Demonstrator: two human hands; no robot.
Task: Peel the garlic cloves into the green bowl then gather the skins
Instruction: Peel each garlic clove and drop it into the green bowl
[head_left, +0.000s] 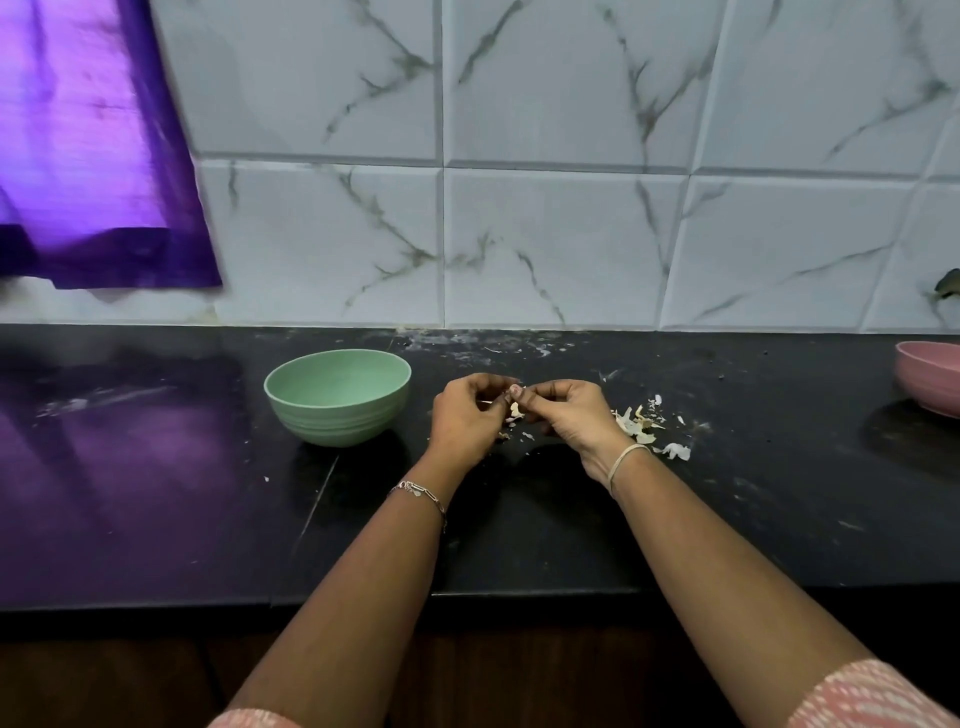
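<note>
Right now both hands are meeting just to the right of the green bowl (332, 422), over the black table (156, 478). The left hand (466, 418) is curling its fingers (488, 382) inward and pinching one side of a small pale garlic clove (515, 399). The right hand (567, 415) is pinching the other side with its thumb and curled fingers (543, 389), so the clove is being held between the two sets of fingertips, beside the bowl and not over it. A scrap of papery skin is hanging from the clove just below the fingertips. The loose skins (636, 423) are lying scattered on the table further right of the bowl, past the right hand, with a few small flakes sitting under the hands. The green bowl is standing upright near the left hand without touching it; what is lying inside it I cannot tell from this angle. A chain bracelet (422, 493) is sitting on the left wrist and a pale band (626, 460) is circling the right wrist. Far to the right of the green bowl, a pink bowl (930, 376) is showing partly at the picture's edge. Behind the green bowl a marbled tile wall (571, 234) is rising, and a purple curtain (93, 145) is hanging up and to the left of it, with a violet sheen showing on the table left of the bowl.
</note>
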